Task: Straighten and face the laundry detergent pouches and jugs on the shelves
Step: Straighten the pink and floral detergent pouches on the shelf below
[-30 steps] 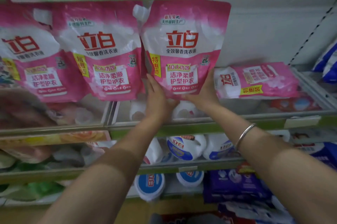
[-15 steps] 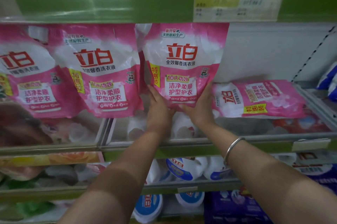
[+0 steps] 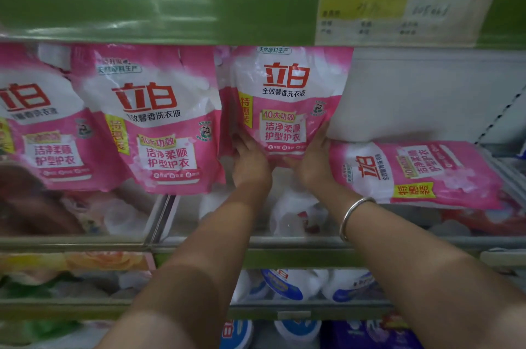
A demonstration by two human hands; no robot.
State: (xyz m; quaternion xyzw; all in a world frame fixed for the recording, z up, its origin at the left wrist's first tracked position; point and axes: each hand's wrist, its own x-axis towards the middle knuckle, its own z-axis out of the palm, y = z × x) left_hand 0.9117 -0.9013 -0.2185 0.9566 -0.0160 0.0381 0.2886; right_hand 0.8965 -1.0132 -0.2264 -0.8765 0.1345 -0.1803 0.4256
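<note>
The left hand [image 3: 250, 169] and right hand [image 3: 313, 169] are clasping the upright pouch [image 3: 287, 98] by its base, with faced pouches [image 3: 153, 121] standing left of the grip while a flat pouch [image 3: 412, 172] is waiting just right.

Pink-and-white pouch [image 3: 287, 98] (red logo), green shelf strip [image 3: 159, 7], silver bangle [image 3: 353, 215].
</note>
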